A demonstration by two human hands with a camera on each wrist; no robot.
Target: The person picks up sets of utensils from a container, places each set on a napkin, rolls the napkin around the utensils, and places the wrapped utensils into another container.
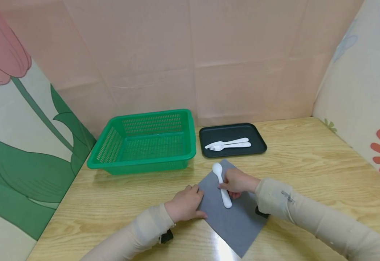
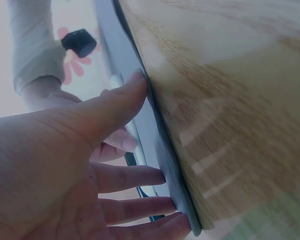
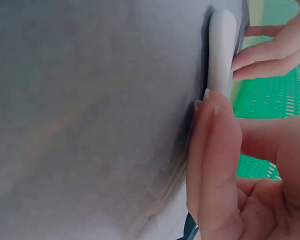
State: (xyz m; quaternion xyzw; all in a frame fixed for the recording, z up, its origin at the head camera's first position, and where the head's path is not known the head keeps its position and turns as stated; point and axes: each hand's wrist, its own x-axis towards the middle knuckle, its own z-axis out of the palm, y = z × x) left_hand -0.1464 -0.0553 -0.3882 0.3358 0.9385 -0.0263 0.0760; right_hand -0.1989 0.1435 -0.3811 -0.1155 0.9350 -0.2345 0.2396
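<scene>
A grey cloth napkin point(image 1: 242, 228) lies turned cornerwise on the table. On it rests a white plastic spoon point(image 1: 225, 198), its bowl toward the far corner. My right hand point(image 1: 238, 180) pinches the spoon's handle near the middle; the right wrist view shows the fingertips against the white handle point(image 3: 221, 45). My left hand point(image 1: 186, 203) rests at the napkin's left edge, thumb and fingers spread apart. In the left wrist view those fingertips point(image 2: 157, 177) touch the grey edge, with the fingers nearly straight.
A green plastic basket point(image 1: 141, 162) stands at the back left. Beside it, a black tray point(image 1: 256, 141) holds a white knife point(image 1: 239, 140) and a white fork point(image 1: 237, 145). A pink-beige covering point(image 1: 242, 65) hangs behind the wooden table point(image 1: 310, 159), with patterned panels at both sides.
</scene>
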